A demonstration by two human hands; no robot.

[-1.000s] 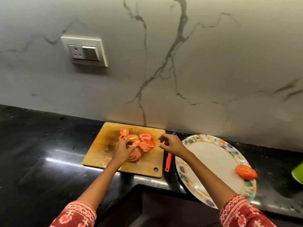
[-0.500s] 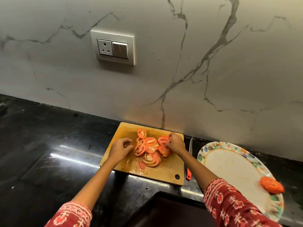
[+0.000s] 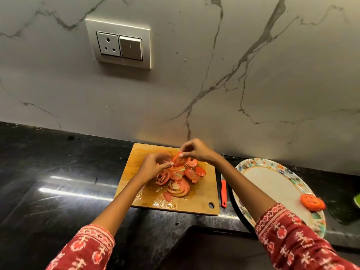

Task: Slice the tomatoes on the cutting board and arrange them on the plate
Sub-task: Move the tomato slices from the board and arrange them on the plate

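Nearest the camera, two red patterned sleeves (image 3: 292, 240) enter from the lower edge, one on each forearm. A dark recess (image 3: 204, 248) is cut into the black surface (image 3: 58, 191) between the forearms.

The wooden cutting board (image 3: 202, 203) lies flat on the surface. A hanging hole sits at its near right corner, and juice wets its near edge. The pile of tomato slices (image 3: 178, 184) covers the middle of the board, the slices overlapping.

Just beside the board's right edge lies a knife (image 3: 223, 191) with an orange handle, between the board and the plate (image 3: 272, 184). The right forearm crosses above the knife's far end and hides part of the blade. The plate has a patterned rim. The right sleeve covers its near left portion. One tomato slice on the plate (image 3: 312, 202) rests at its right rim, well apart from the board. A green object (image 3: 357, 199) is cut off at the right frame edge.

Above the pile, the left hand (image 3: 153, 166) and the right hand (image 3: 196, 151) meet over a single raised slice (image 3: 179, 160). Each grip is closed on this slice at its fingertips, left from the near side, right from the far side. The hands hide the board's far middle.

Behind, a marble wall (image 3: 253, 75) carries a socket and switch plate (image 3: 119, 43).
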